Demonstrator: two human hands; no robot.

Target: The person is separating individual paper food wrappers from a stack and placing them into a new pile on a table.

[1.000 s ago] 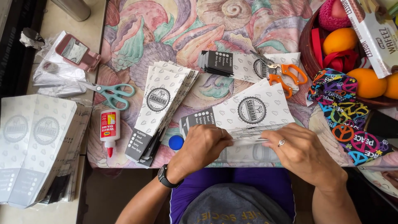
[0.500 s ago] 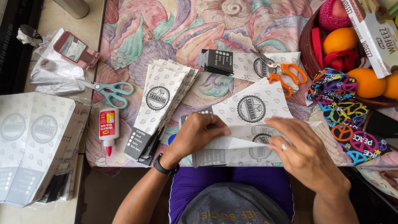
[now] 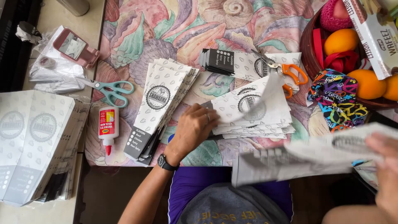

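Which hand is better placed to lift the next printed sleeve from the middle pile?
Left hand: probably, it rests on the middle pile. The right hand is off to the side, holding a blurred sleeve.

A white paper sleeve (image 3: 306,159), printed with small grey droplets, a round dark emblem and a dark band at one end, is held in the right hand (image 3: 387,174) by its right end and stretches out to the left of that hand, blurred and roughly level above the lap. A stack of like sleeves (image 3: 253,112) lies fanned on the flowered cloth just right of the left hand (image 3: 192,130), whose fingers rest on its near left corner; its top sheet curls upward.
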